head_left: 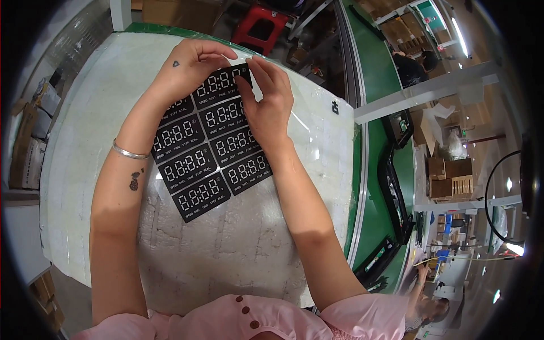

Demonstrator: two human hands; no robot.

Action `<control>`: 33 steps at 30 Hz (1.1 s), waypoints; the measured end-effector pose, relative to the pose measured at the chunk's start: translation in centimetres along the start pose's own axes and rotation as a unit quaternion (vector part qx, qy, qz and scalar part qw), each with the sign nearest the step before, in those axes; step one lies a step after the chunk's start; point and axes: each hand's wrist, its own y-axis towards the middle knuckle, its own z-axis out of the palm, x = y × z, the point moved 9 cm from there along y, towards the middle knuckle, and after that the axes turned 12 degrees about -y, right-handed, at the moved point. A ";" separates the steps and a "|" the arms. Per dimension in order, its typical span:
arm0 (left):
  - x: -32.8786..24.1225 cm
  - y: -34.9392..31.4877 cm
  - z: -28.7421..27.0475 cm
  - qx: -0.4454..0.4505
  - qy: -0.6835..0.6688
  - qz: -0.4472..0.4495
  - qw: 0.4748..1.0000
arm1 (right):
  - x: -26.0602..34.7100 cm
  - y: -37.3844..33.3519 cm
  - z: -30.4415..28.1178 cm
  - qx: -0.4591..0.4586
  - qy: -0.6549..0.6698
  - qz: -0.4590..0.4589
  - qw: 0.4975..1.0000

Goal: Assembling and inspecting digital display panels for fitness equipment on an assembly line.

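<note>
Several black display labels with white digit segments lie in two columns on a pale, film-covered work surface. Over the far end of the columns, my left hand is bent with its fingers curled along the top edge of the far right label. The fingertips of that hand are partly hidden. My right hand has its thumb on the same label's right end and its index finger at the far corner, in a pinch. My left hand and wrist cover part of the far left label.
A green conveyor belt runs along the right, carrying black plastic frames. A red stool stands beyond the far edge. Cartons are at the left. Other people are farther off to the right.
</note>
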 end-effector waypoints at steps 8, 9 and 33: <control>1.0 0.1 -0.7 0.001 -0.014 0.011 1.000 | 2.0 -0.2 -0.3 -0.029 0.021 -0.038 0.999; 1.0 0.2 -0.6 0.002 -0.016 0.007 1.000 | 1.9 -0.1 -0.3 -0.025 0.021 -0.035 0.999; 1.9 0.3 -0.4 -0.009 0.080 0.027 0.996 | 1.0 0.0 0.0 0.010 -0.038 -0.020 0.999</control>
